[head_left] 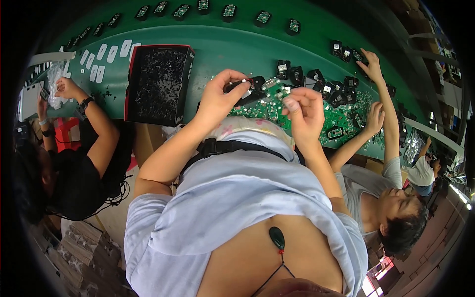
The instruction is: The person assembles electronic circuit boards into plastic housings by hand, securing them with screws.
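Close in front of my waist, my left hand (217, 98) grips a black plastic housing (256, 90) between thumb and fingers. Red and dark wires show at the housing's open side. My right hand (306, 111) pinches a small green circuit board (273, 88) with silvery parts on it, tilted up beside the housing. The wires seem to run toward the board, but I cannot tell if they join it. Below both hands, a pile of loose green circuit boards (262, 111) covers the table edge; my right hand partly hides it.
Left of my hands stands an open box (188, 74) of small black parts, with white flat covers (113, 52) beyond. Black housings (326, 89) cluster at right. Others with boards line the far green strip (229, 12). A co-worker's hands (372, 67) reach in at right; another person works at left.
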A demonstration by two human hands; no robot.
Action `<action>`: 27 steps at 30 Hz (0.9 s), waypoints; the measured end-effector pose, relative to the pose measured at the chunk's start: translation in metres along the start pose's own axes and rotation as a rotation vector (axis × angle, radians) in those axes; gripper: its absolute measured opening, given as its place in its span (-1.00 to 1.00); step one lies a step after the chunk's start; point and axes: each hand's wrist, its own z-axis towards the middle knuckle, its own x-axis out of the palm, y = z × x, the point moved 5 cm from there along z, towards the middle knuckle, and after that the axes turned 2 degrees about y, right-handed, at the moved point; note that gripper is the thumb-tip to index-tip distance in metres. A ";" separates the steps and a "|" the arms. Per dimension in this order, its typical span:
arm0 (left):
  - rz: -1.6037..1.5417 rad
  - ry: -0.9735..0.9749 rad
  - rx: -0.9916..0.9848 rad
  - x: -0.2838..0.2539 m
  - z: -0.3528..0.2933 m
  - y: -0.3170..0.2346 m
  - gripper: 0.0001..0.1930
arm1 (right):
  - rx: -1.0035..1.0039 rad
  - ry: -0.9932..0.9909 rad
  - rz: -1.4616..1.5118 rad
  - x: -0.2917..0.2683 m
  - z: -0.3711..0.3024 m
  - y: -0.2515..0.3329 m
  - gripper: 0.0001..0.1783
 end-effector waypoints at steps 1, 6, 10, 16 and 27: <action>0.092 -0.001 0.020 0.000 0.000 -0.002 -0.84 | 0.001 0.000 0.000 0.002 0.001 0.003 -0.80; 0.182 0.014 0.133 0.004 -0.001 -0.007 -0.88 | -0.423 0.211 -0.305 0.028 0.004 0.032 -0.75; 0.140 0.068 0.159 0.004 -0.004 -0.010 -0.86 | -0.511 0.184 -0.392 0.032 0.012 0.041 -0.73; 0.274 0.038 0.161 0.000 -0.006 -0.011 -0.81 | -0.442 0.194 -0.385 0.031 0.021 0.036 -0.69; 0.360 0.047 0.217 0.000 -0.016 -0.007 -0.78 | 0.063 0.174 0.016 0.025 0.015 0.009 -0.72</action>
